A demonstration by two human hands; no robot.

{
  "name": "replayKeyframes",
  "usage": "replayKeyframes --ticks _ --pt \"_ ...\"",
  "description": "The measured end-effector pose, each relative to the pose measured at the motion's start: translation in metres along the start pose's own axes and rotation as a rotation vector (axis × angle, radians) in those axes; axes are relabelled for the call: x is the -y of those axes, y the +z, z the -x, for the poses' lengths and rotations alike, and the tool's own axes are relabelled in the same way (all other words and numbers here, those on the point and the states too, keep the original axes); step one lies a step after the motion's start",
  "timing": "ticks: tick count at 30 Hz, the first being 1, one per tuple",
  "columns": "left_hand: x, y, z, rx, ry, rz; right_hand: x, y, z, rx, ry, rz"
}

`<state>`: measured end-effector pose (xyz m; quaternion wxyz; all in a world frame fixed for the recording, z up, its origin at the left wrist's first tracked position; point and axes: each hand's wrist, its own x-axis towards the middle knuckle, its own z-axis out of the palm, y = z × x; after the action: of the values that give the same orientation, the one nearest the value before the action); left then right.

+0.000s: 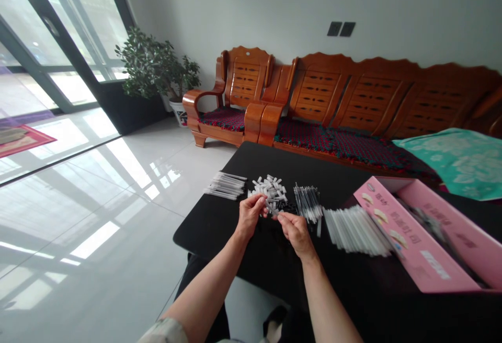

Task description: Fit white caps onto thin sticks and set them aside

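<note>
My left hand (251,215) is closed in a pinch above the black table, its fingertips at the near edge of a heap of short white plastic pieces (270,189). Facing it, my right hand (296,232) is pinched too. A small whitish plastic piece (271,209) shows between the fingertips of both hands; its exact shape blurs into the heap behind. Beside the heap lie small black pieces (290,207). Thin dark-filled pen refills (308,202) form a bundle just beyond my right hand. Farther right is a row of translucent pen tubes (356,230).
Another stack of whitish sticks (225,185) lies at the left of the black table (219,228). A pink open box (411,238) stands on the right. Behind are a wooden sofa (364,97), a wooden armchair (245,79) and a potted plant (151,66).
</note>
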<state>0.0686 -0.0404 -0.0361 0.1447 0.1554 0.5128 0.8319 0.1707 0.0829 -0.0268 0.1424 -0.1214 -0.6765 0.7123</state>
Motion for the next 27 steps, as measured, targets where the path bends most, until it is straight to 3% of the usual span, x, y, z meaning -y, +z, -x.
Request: replayKeyframes --ticks 4,16,20,23,27 --pt "-0.005 0.006 0.004 -0.008 0.022 -0.006 0.000 -0.005 -0.001 0.070 0.076 -0.065" --pt "-0.023 0.028 0.009 0.036 0.170 -0.100 -0.002 -0.018 -0.003 0.233 0.201 -0.536" --pt "-0.027 0.027 0.008 0.028 0.101 -0.112 0.002 -0.016 -0.002 0.221 0.173 -0.516" --pt "-0.035 0.006 0.003 -0.099 0.061 -0.078 0.007 -0.017 -0.002 0.159 0.146 -0.446" --pt "-0.058 -0.058 -0.009 -0.368 0.121 -0.168 0.010 -0.025 -0.004 0.065 0.043 -0.489"
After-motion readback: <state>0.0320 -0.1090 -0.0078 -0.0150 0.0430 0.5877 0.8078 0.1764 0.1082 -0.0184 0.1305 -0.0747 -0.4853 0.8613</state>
